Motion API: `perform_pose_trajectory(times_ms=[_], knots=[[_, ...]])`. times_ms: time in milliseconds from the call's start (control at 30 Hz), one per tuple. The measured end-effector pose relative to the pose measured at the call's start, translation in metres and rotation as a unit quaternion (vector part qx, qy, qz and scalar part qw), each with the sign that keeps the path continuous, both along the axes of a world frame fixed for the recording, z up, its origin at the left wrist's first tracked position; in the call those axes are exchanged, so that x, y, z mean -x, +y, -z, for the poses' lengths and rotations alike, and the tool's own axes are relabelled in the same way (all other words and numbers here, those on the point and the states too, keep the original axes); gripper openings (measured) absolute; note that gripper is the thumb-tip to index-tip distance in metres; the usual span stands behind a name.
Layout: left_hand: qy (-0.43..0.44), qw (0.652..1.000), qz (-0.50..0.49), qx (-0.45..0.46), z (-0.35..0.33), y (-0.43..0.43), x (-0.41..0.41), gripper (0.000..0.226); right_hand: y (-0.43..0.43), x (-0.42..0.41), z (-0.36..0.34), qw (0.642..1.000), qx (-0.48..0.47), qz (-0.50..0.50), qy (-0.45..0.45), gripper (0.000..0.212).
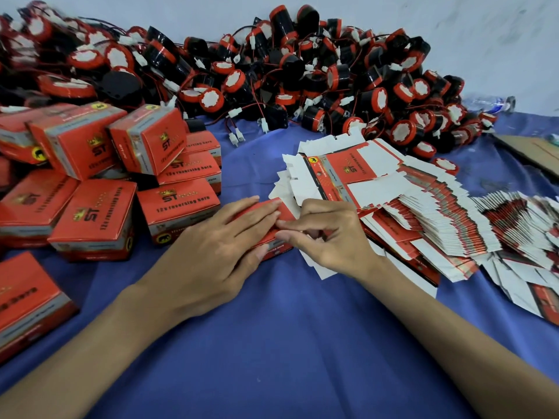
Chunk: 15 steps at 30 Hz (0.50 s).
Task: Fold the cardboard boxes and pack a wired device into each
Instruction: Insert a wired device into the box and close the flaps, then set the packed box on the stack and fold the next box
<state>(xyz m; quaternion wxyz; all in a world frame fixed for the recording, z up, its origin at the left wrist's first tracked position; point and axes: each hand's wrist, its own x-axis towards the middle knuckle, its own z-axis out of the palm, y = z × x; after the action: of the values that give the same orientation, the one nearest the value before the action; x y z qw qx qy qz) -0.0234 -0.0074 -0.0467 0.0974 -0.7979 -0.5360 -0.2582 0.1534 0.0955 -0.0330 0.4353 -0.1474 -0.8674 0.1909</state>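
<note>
My left hand (223, 237) lies flat, fingers straight, pressing the box blank (286, 211) down between my hands while my right hand (326, 234) pinches its edge. I should crease squarely along the scores. The wired devices (302, 80) are heaped beyond both hands.

Box in work (286, 210): a red printed carton, only part-formed, lying low on the blue surface (272, 328). It is mostly hidden by the left hand (217, 237), whose fingers lie flat across it, while the right hand (329, 237) pinches its right end.
Flat blanks (357, 173): unfolded cartons with red print and white flaps, in a slumped stack just right of the box in work, fanning out toward the right edge.
Folded boxes (99, 219): closed red cartons with grey bands, lettered "ST 12v reversing horn", heaped at the left, several tilted on others.
Wired devices (302, 77): round black bodies with red rims and white faces, trailing thin leads with white plugs, tangled in one big heap along the far side.
</note>
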Motion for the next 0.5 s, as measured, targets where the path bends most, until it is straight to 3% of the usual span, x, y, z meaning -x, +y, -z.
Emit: perform_pose_trajectory(times_ms=[167,233,300,333,400,500], knots=[[0.015,1.000,-0.019,-0.020,0.000,0.003,-0.002,0.049,0.001,-0.007,-0.005,0.990,-0.121,-0.015,-0.077,0.023],[0.042,0.995,-0.030,-0.086,-0.004,0.003,-0.003,0.041,0.005,-0.010,-0.008,0.982,-0.167,0.040,-0.079,0.028],[0.060,0.977,-0.068,-0.191,-0.011,0.003,0.000,0.032,0.012,-0.012,-0.011,0.962,-0.203,0.161,-0.081,0.030],[0.061,0.963,-0.105,-0.240,-0.016,0.003,0.003,0.030,0.015,-0.012,-0.011,0.943,-0.197,0.247,-0.110,0.034],[0.060,0.929,-0.207,-0.301,-0.021,0.002,0.009,0.032,0.021,-0.012,-0.007,0.875,-0.123,0.390,-0.258,0.056],[0.087,0.920,-0.268,-0.273,-0.016,0.002,0.013,0.035,0.027,-0.012,0.004,0.811,0.001,0.426,-0.400,0.073]])
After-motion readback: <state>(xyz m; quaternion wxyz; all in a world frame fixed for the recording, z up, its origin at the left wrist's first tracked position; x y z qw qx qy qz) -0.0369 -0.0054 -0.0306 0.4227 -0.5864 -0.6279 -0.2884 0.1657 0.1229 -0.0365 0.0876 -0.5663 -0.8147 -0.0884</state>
